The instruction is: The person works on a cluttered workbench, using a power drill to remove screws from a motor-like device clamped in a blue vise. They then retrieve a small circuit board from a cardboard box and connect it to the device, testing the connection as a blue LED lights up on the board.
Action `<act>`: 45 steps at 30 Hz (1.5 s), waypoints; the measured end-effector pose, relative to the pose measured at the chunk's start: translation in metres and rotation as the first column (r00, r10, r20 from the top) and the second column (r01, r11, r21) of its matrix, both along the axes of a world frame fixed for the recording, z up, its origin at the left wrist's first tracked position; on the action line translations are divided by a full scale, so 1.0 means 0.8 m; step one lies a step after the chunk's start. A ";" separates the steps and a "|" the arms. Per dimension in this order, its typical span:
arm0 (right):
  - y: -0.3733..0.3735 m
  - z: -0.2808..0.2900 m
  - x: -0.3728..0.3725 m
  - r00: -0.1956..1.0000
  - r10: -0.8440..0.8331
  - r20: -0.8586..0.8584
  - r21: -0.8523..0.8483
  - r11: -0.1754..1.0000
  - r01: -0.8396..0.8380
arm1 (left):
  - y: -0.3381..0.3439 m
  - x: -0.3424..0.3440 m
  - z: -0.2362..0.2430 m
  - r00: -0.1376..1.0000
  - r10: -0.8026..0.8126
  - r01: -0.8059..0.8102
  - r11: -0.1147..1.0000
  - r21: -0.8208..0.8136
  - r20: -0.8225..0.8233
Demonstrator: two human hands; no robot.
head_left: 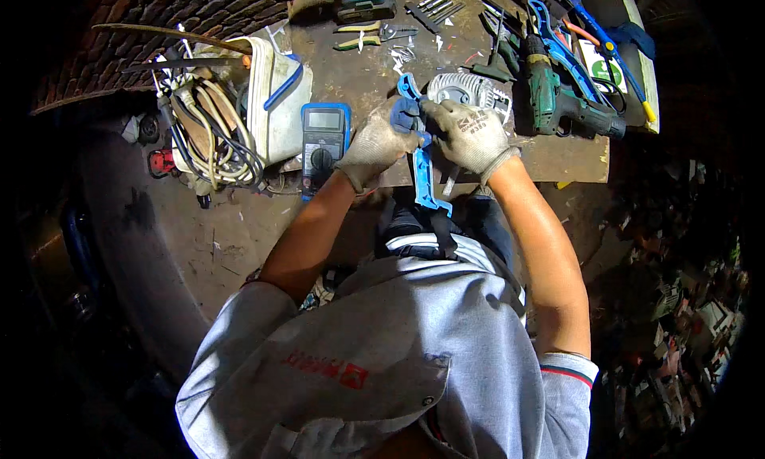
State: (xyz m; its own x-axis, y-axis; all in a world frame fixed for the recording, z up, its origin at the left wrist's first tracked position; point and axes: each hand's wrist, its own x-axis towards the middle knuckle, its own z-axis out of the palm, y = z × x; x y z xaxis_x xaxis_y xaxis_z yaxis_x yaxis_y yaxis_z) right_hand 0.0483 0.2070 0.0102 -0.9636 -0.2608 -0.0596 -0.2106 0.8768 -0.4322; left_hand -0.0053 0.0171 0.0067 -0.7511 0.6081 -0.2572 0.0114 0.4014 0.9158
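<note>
My left hand (pixel 382 140), in a pale knitted glove, grips a long light-blue plastic piece (pixel 424 176) from the left, fingers curled at its upper-middle section. My right hand (pixel 466 136), gloved likewise, is closed on the same piece from the right. The piece runs upright through the picture, its lower end past the bench edge. Just above my right hand lies a ribbed silver metal housing (pixel 458 88), partly hidden by that hand. A blue-rimmed multimeter (pixel 325 144) lies left of my left hand.
The worn bench (pixel 570 164) holds pliers (pixel 362 43), metal bits (pixel 434 11), a teal power tool (pixel 358 1), a green drill (pixel 558 108) and more blue parts at right. At left sits a white container (pixel 283 116) with coiled cables (pixel 215 132). Scrap (pixel 701 323) is piled low at right.
</note>
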 end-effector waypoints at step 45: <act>0.013 0.020 0.067 0.724 -0.683 -0.101 -0.561 0.640 0.525 | -0.028 -0.046 -0.021 0.364 -0.545 0.488 0.802 -0.344 -0.755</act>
